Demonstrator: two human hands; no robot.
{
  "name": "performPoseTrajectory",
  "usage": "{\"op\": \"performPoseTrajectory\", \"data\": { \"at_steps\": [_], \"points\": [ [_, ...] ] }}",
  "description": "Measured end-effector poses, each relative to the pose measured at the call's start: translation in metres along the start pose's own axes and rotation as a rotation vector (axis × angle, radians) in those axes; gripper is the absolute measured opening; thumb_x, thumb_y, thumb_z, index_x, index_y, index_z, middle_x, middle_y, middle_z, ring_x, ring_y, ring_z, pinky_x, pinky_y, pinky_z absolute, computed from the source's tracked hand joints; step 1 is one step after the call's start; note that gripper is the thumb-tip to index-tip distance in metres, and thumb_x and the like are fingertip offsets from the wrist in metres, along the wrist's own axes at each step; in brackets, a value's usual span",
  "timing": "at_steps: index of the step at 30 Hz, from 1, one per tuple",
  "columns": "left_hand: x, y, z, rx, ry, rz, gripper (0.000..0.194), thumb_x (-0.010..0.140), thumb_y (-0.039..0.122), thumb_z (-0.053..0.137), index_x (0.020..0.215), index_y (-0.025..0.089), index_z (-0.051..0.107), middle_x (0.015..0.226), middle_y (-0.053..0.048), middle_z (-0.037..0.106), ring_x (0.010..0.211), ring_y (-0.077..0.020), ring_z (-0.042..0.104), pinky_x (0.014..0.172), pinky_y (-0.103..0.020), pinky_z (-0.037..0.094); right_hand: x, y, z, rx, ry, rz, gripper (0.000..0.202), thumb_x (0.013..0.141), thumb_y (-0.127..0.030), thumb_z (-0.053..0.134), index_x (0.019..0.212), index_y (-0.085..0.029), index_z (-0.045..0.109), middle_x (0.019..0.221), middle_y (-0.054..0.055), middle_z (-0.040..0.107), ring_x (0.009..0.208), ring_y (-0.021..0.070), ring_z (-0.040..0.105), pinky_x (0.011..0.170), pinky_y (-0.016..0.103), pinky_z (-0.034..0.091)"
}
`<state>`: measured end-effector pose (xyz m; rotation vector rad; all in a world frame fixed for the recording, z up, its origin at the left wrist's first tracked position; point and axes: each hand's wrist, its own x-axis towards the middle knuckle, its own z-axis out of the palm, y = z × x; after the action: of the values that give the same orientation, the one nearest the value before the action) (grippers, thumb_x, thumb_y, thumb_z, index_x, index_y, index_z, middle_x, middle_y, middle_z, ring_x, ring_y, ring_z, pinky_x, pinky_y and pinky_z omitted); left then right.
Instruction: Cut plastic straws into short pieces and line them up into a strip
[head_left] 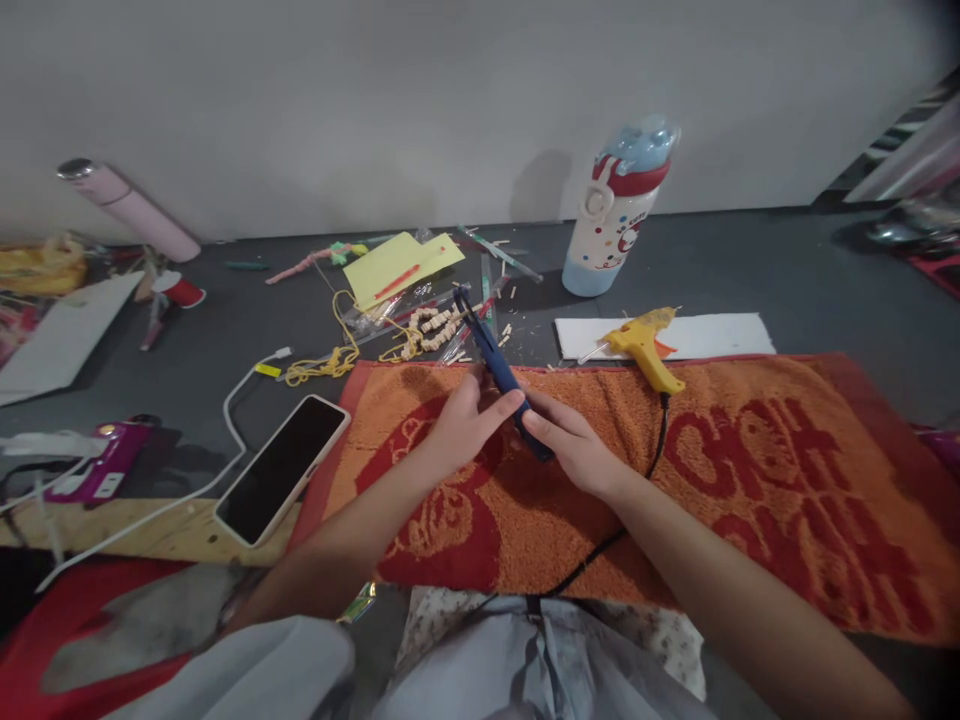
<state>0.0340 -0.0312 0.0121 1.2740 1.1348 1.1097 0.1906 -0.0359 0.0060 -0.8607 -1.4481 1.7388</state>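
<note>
In front of me, both hands hold a slim dark-blue tool (496,362) with a narrow, forked-looking far end; its exact kind is not clear. It slants away to the upper left. My left hand (466,425) grips its side, the thumb lying across it. My right hand (574,440) is wrapped round the nearer part, thumb on top. The tool's tip is over a small strung loop of pale pieces (429,332). Beneath the hands lies an orange and red towel (585,520).
A yellow glue gun (646,345) rests across a white strip (727,335) and the towel. Behind stands a water bottle (611,220). To the left are a phone (281,470), yellow cord (322,368), yellow paper (401,265), a purple power strip (124,460) and a pink flask (139,212).
</note>
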Motion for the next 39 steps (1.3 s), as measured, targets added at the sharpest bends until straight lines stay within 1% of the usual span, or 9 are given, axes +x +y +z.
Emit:
{"op": "performPoseTrajectory", "data": {
  "at_steps": [3, 6, 11, 20, 23, 30, 32, 35, 39],
  "points": [
    [-0.003, 0.0, 0.005, -0.086, 0.012, -0.03, 0.048, 0.072, 0.048, 0.068, 0.103, 0.017, 0.05, 0.102, -0.009, 0.063, 0.098, -0.0211, 0.06, 0.089, -0.036, 0.047, 0.0, 0.0, 0.001, -0.115, 0.022, -0.056, 0.052, 0.083, -0.058, 0.05, 0.116, -0.017, 0.055, 0.084, 0.004, 0.055, 0.075, 0.0167, 0.05, 0.068, 0.03, 0.043],
    [-0.004, -0.001, 0.005, -0.099, 0.046, -0.007, 0.049, 0.069, 0.049, 0.071, 0.1, 0.016, 0.05, 0.102, -0.01, 0.064, 0.097, -0.0216, 0.061, 0.09, -0.037, 0.046, 0.0, 0.0, 0.002, -0.217, 0.037, -0.112, 0.051, 0.085, -0.057, 0.046, 0.116, -0.018, 0.057, 0.093, 0.008, 0.06, 0.087, 0.0214, 0.054, 0.081, 0.036, 0.044],
    [-0.004, -0.004, 0.005, -0.101, 0.052, 0.026, 0.049, 0.07, 0.051, 0.069, 0.099, 0.016, 0.05, 0.102, -0.012, 0.065, 0.097, -0.0222, 0.062, 0.088, -0.037, 0.048, 0.0, 0.003, 0.004, -0.258, 0.064, -0.118, 0.048, 0.087, -0.052, 0.045, 0.117, -0.017, 0.057, 0.09, 0.008, 0.062, 0.095, 0.0248, 0.056, 0.086, 0.04, 0.043],
    [-0.006, -0.002, 0.007, -0.108, 0.055, -0.013, 0.053, 0.067, 0.055, 0.069, 0.097, 0.017, 0.047, 0.097, -0.009, 0.066, 0.085, -0.0199, 0.064, 0.078, -0.036, 0.05, 0.001, 0.004, 0.004, -0.217, 0.082, -0.088, 0.04, 0.085, -0.052, 0.05, 0.103, -0.019, 0.061, 0.074, 0.004, 0.057, 0.086, 0.0239, 0.055, 0.076, 0.036, 0.045],
    [-0.006, 0.0, 0.008, -0.133, 0.036, -0.033, 0.053, 0.067, 0.055, 0.069, 0.097, 0.019, 0.046, 0.097, -0.008, 0.066, 0.073, -0.0171, 0.064, 0.07, -0.034, 0.052, 0.001, 0.003, 0.004, -0.204, 0.078, -0.065, 0.043, 0.083, -0.057, 0.05, 0.099, -0.018, 0.061, 0.071, 0.003, 0.054, 0.078, 0.0217, 0.054, 0.071, 0.034, 0.044],
    [-0.005, -0.002, 0.009, -0.226, -0.012, -0.149, 0.052, 0.067, 0.055, 0.07, 0.096, 0.02, 0.043, 0.093, -0.005, 0.063, 0.052, -0.0125, 0.059, 0.043, -0.029, 0.049, 0.002, 0.006, 0.005, -0.085, 0.048, 0.008, 0.051, 0.081, -0.06, 0.05, 0.105, -0.017, 0.059, 0.069, 0.0, 0.051, 0.06, 0.0142, 0.046, 0.056, 0.028, 0.039],
    [-0.003, -0.004, 0.008, -0.239, -0.024, -0.168, 0.049, 0.067, 0.052, 0.071, 0.093, 0.019, 0.046, 0.085, -0.002, 0.063, 0.05, -0.0117, 0.058, 0.043, -0.028, 0.049, 0.003, 0.005, 0.003, -0.063, 0.031, 0.024, 0.052, 0.081, -0.059, 0.051, 0.11, -0.017, 0.057, 0.068, 0.0, 0.051, 0.059, 0.0134, 0.045, 0.054, 0.027, 0.036],
    [0.004, -0.003, 0.004, -0.257, 0.009, -0.178, 0.049, 0.065, 0.054, 0.071, 0.091, 0.018, 0.05, 0.083, -0.002, 0.064, 0.062, -0.0146, 0.063, 0.055, -0.029, 0.053, 0.002, -0.002, -0.001, -0.083, 0.023, 0.033, 0.053, 0.08, -0.056, 0.054, 0.114, -0.015, 0.055, 0.068, 0.0, 0.052, 0.06, 0.0132, 0.044, 0.054, 0.026, 0.034],
    [0.017, 0.003, -0.011, -0.272, 0.134, -0.161, 0.049, 0.07, 0.06, 0.064, 0.091, 0.018, 0.051, 0.093, -0.007, 0.067, 0.076, -0.0197, 0.067, 0.066, -0.033, 0.054, -0.001, -0.013, -0.004, -0.032, 0.006, 0.055, 0.046, 0.078, -0.056, 0.057, 0.097, -0.015, 0.056, 0.068, -0.001, 0.05, 0.058, 0.0112, 0.043, 0.053, 0.026, 0.032]
  ]
}}
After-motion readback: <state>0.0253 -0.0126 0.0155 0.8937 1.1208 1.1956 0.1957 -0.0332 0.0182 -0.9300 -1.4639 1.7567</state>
